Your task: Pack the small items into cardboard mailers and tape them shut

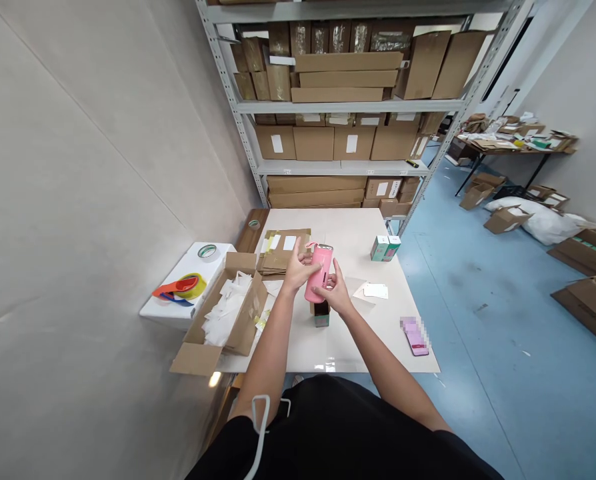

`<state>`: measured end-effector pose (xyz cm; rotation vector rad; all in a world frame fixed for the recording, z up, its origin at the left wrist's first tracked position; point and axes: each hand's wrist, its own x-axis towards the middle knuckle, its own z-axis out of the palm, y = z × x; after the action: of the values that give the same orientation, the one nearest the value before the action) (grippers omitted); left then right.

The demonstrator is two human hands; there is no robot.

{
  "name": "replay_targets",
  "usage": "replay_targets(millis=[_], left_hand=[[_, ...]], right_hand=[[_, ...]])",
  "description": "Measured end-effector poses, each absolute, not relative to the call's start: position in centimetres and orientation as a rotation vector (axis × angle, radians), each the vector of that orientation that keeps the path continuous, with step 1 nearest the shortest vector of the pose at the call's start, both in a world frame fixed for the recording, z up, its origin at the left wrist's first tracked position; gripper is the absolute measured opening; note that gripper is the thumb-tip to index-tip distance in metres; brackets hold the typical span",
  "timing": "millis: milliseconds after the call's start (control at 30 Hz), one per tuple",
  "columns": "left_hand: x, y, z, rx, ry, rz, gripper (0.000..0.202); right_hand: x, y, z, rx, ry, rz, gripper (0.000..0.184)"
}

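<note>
A pink tumbler (319,275) with a shiny top and a pink strap is held tilted above the table (345,347). My left hand (299,267) grips its upper left side, thumb across the front. Around its lower right side are the fingers of my right hand (336,291). Just beneath the tumbler stands a small open box (322,321), dark inside with a green lower edge; the tumbler partly covers it. Right of my right hand lie white cards (376,291).
Left stands an open carton (251,313) of white packing bags, beside a white surface with a tape dispenser (181,288). Flattened cardboard (278,257) lies behind. Green-and-white boxes (385,248) and a purple phone (416,337) sit right. A shelf rack (338,107) of cartons borders the far edge.
</note>
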<state>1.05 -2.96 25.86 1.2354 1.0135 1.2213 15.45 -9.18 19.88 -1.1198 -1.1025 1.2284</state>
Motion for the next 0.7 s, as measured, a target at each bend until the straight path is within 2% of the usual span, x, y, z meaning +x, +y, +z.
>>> replay_targets(millis=[200, 433, 500, 600, 700], left_hand=[[0.7, -2.7, 25.1, 1.177, 0.992, 1.300, 0.115], [1.1, -4.1, 25.6, 1.643, 1.476, 1.324, 0.060], [1.4, -4.4, 25.4, 1.724, 1.579, 1.274, 0.058], [1.9, -4.3, 24.4, 1.682, 1.666, 1.170, 0.067], [2.0, -3.7, 22.7, 1.553, 1.689, 1.112, 0.068]], right_hand=[[16.0, -9.1, 20.4, -1.111, -1.155, 1.215, 0.123], [15.4, -9.5, 18.9, -1.346, -1.219, 1.017, 0.118], [14.9, -9.5, 18.1, -1.410, -1.274, 0.921, 0.116], [14.3, -9.5, 16.6, -1.502, -1.368, 0.764, 0.112], [14.3, -9.3, 14.5, -1.540, -1.413, 0.746, 0.110]])
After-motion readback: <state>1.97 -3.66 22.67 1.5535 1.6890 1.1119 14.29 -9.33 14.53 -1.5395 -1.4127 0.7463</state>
